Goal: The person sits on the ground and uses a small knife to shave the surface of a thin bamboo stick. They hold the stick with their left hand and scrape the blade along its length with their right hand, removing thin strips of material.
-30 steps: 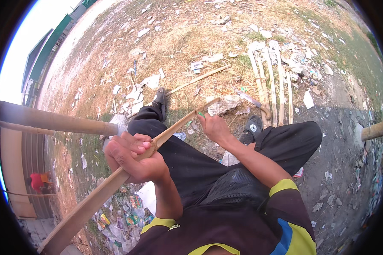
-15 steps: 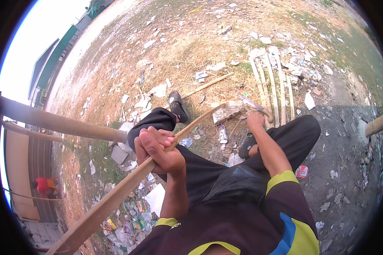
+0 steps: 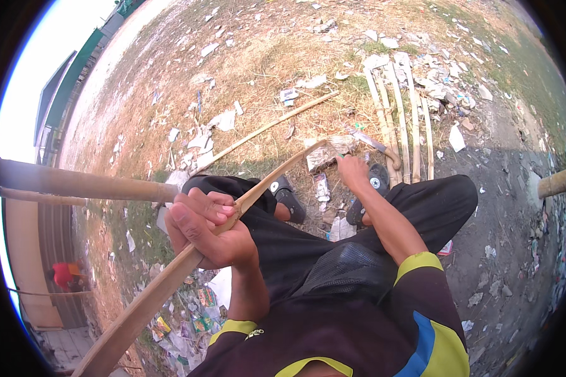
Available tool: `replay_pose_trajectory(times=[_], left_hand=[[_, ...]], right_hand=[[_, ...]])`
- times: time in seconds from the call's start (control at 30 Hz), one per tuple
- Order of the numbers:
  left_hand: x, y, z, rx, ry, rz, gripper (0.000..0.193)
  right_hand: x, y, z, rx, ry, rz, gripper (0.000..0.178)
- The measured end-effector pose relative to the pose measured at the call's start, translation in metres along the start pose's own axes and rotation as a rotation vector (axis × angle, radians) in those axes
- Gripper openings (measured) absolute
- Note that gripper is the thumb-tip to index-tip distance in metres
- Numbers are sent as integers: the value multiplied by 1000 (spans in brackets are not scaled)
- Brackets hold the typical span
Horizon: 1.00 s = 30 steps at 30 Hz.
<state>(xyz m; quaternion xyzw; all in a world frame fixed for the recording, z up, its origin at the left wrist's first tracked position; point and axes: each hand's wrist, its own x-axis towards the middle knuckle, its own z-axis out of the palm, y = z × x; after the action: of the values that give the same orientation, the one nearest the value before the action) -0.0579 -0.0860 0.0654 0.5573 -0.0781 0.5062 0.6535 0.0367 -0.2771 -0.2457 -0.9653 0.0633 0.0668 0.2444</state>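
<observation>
My left hand (image 3: 210, 223) is closed round a long split bamboo strip (image 3: 151, 292), which slants from the lower left up to the middle. The strip's far tip lies over a pale, rough block (image 3: 324, 155) on the ground. My right hand (image 3: 353, 171) is beside that block, just right of the strip's tip. Its fingers are closed, and a bit of green shows at the fingertips; what they hold, if anything, I cannot make out. Right of the block lies a knife (image 3: 374, 143) with a pale blade and a curved brown handle, apart from my right hand.
Several bamboo strips (image 3: 404, 119) lie side by side beyond my right knee. Another single pole (image 3: 270, 129) rests on the dry grass. A thick bamboo pole (image 3: 82, 179) crosses at the left. Paper and plastic litter (image 3: 201, 314) covers the ground. Someone in red (image 3: 63, 276) is far left.
My right hand has moved left, away from the knife handle toward the strip's tip. My left hand has shifted a little left and down with the bamboo strip. My left foot has drawn in closer.
</observation>
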Motion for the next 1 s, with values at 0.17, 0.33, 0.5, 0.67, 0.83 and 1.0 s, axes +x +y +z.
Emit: replay_pose_trajectory(times=[0.17, 0.33, 0.5, 0.67, 0.83, 1.0], left_hand=[[-2, 0, -4, 29, 23, -51, 39], [6, -9, -32, -219, -154, -15, 37], [10, -13, -43, -311, -343, 40, 39], [6, -8, -38, -216, -339, 91, 38], [-1, -5, -29, -160, -274, 90, 36], [-4, -2, -24, -135, -130, 24, 38]], right_hand=[[-33, -96, -44, 448, 73, -213, 53], [-123, -162, -130, 777, -209, -525, 33], [-164, -164, -163, 673, -226, -548, 30], [-157, -155, -146, 530, -164, -439, 33], [-160, -154, -136, 499, -59, -442, 34], [-162, -157, -129, 494, -11, -468, 33]])
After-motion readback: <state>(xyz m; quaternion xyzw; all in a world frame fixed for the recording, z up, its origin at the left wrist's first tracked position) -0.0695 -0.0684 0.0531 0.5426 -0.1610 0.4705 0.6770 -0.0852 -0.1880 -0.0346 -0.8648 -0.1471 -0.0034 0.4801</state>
